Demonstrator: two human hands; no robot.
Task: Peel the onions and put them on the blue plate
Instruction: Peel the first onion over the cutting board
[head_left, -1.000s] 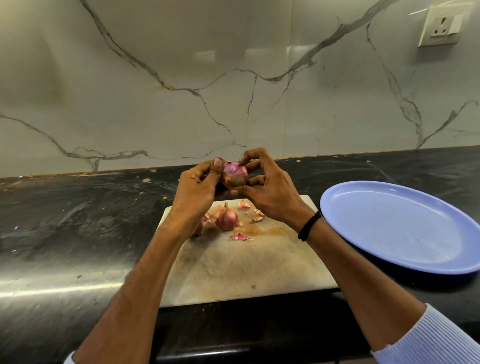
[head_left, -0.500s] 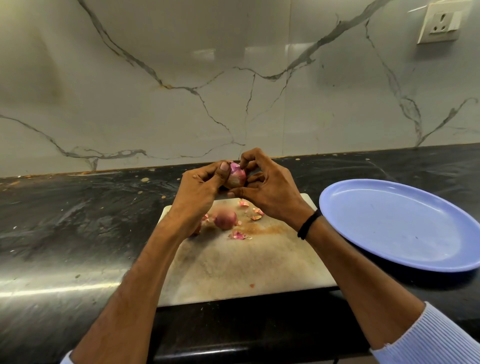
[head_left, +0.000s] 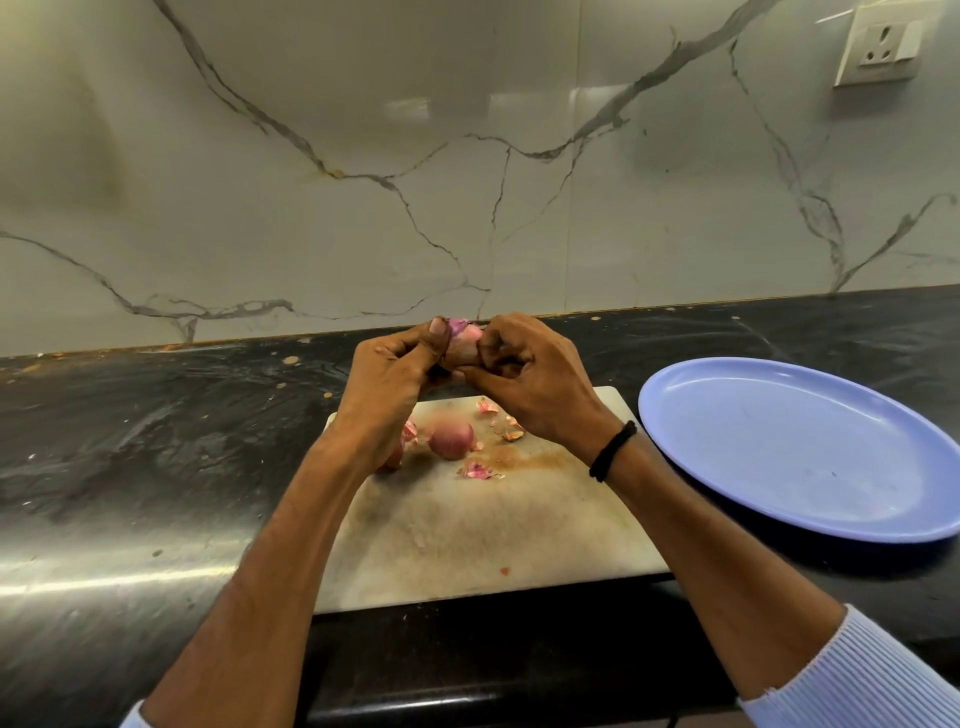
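White, grey-veined glossy wall panels (head_left: 363, 182) carry a white wall socket (head_left: 883, 44) at upper right and back a black polished stone counter (head_left: 156, 441), where a stained white rectangular cutting board (head_left: 467, 535) lies just left of a round blue plastic plate (head_left: 779, 457). Above the board's far edge my left hand (head_left: 387, 374) and right hand (head_left: 535, 374), the right with a black wristband (head_left: 613, 451), curl their fingers round one small purple-pink onion (head_left: 464, 340), pinching it between them. A second reddish onion (head_left: 451, 440) rests on the board among pink peel scraps (head_left: 478, 470), apart from the plate.
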